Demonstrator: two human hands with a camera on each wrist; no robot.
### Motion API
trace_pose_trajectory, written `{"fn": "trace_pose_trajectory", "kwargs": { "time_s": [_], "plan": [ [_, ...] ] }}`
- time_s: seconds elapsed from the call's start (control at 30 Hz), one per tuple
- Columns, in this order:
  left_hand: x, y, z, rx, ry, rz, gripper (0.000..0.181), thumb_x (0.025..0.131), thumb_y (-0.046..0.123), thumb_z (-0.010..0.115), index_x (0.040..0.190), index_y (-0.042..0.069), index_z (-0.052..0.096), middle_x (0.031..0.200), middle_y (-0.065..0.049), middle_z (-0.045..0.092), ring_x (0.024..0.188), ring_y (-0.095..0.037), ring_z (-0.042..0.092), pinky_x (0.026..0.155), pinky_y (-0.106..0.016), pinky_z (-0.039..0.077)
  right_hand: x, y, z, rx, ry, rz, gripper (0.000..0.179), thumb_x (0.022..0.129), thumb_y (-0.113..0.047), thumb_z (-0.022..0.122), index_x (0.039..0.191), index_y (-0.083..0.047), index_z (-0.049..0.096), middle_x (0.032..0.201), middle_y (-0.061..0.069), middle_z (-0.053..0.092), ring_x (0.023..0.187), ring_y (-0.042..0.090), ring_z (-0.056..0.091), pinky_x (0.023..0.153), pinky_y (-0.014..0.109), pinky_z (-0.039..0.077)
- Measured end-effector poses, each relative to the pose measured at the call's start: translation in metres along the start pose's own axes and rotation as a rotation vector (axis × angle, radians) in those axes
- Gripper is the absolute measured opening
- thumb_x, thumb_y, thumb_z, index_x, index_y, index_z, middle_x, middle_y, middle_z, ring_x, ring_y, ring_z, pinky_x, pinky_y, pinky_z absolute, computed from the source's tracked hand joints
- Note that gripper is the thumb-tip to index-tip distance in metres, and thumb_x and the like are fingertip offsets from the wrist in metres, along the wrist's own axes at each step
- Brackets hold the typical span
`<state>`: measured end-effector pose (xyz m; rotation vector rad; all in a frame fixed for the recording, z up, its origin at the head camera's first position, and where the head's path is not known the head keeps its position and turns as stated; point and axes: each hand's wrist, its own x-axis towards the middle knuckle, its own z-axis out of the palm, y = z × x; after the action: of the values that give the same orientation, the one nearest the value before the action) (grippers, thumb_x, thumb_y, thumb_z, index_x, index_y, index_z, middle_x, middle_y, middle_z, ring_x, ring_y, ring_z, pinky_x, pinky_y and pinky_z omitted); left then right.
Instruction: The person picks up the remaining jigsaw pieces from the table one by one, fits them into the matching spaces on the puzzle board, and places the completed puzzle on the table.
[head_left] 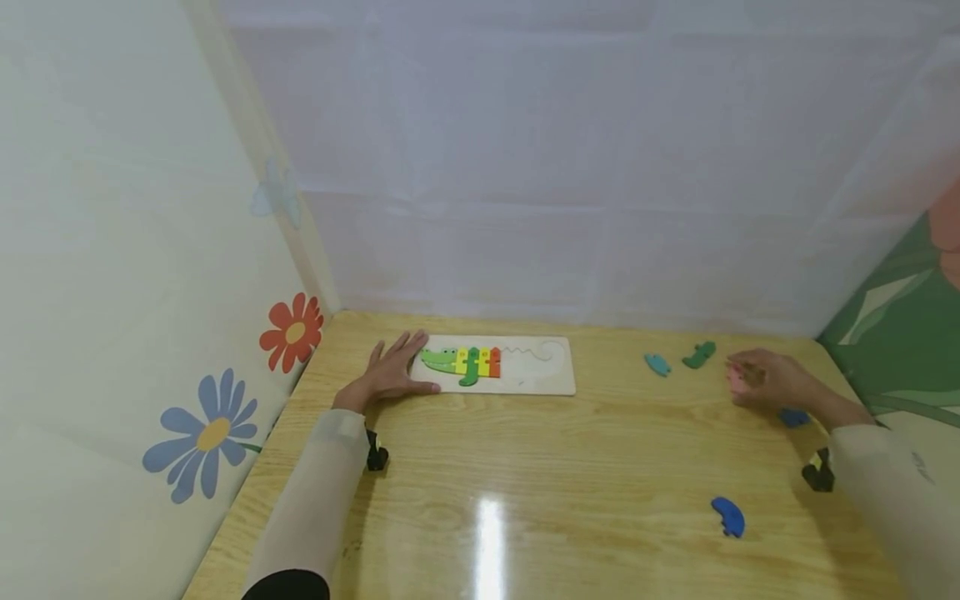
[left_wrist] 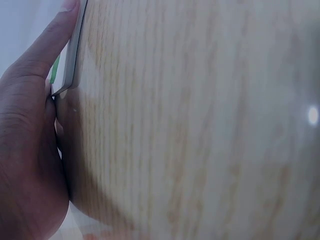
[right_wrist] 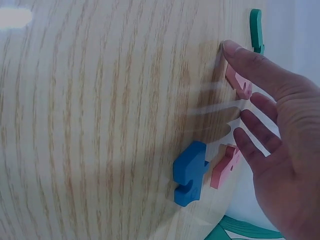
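A white crocodile puzzle board [head_left: 536, 379] lies at the table's back, with a green head [head_left: 438, 360], yellow and orange body pieces and a green leg piece [head_left: 471, 371] in it. My left hand [head_left: 390, 375] is spread at its left end, fingers along the back corner and thumb at the front edge. At the right, my right hand [head_left: 772, 379] has thumb and index finger at either side of a pink puzzle piece [right_wrist: 237, 80], close to the tabletop. The other fingers bend loosely. A second pink piece [right_wrist: 226, 166] and a blue piece [right_wrist: 190, 172] lie beside them.
A teal piece [head_left: 657, 364] and a dark green piece [head_left: 700, 355] lie left of the right hand. Nearer the front is a curved blue piece [head_left: 729, 517]. White cloth [head_left: 480, 208] hangs behind the wooden table [head_left: 585, 467], with flower-printed panels at the sides.
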<state>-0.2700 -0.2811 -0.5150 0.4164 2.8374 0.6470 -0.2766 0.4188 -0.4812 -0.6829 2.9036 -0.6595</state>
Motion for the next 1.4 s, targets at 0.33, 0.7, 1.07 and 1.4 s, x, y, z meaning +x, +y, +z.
{"fn": "trace_pose_trajectory", "kwargs": {
  "time_s": [0.33,0.7,1.07,1.4],
  "plan": [
    [-0.0001,-0.0002,0.0008,0.002,0.001,-0.002,0.121,0.084,0.069,0.077,0.171,0.009,0.017,0.178,-0.014,0.013,0.164,-0.038,0.006,0.126,-0.068,-0.005,-0.0012,0.0037,0.0016,-0.003,-0.007,0.019,0.073,0.083,-0.017,0.092,0.138,0.017,0.057,0.134,0.043,0.059,0.111,0.060,0.063,0.092,0.068,0.054],
    [0.0009,-0.0031,0.0023,-0.015,0.008,0.010,0.126,0.081,0.074,0.076,0.170,0.007,0.018,0.177,-0.016,0.013,0.164,-0.040,0.005,0.125,-0.068,-0.005,-0.0035,0.0055,0.0038,0.023,0.016,0.036,0.068,0.085,-0.019,0.091,0.137,0.014,0.061,0.134,0.040,0.061,0.113,0.057,0.064,0.092,0.064,0.055],
    [0.0003,-0.0015,0.0003,-0.008,0.000,-0.001,0.122,0.084,0.068,0.078,0.171,0.009,0.017,0.178,-0.014,0.013,0.164,-0.038,0.005,0.126,-0.067,-0.006,-0.0053,0.0051,0.0062,0.030,0.036,0.041,0.063,0.085,-0.015,0.090,0.135,0.013,0.063,0.135,0.040,0.061,0.122,0.061,0.057,0.099,0.070,0.047],
    [-0.0028,0.0019,-0.0010,-0.014,0.004,0.001,0.120,0.084,0.066,0.079,0.171,0.008,0.018,0.177,-0.014,0.014,0.164,-0.038,0.006,0.126,-0.068,-0.005,-0.0082,0.0063,0.0088,0.027,0.040,0.064,0.060,0.088,-0.019,0.089,0.135,0.009,0.065,0.136,0.037,0.062,0.122,0.058,0.059,0.098,0.060,0.052]
  ]
}}
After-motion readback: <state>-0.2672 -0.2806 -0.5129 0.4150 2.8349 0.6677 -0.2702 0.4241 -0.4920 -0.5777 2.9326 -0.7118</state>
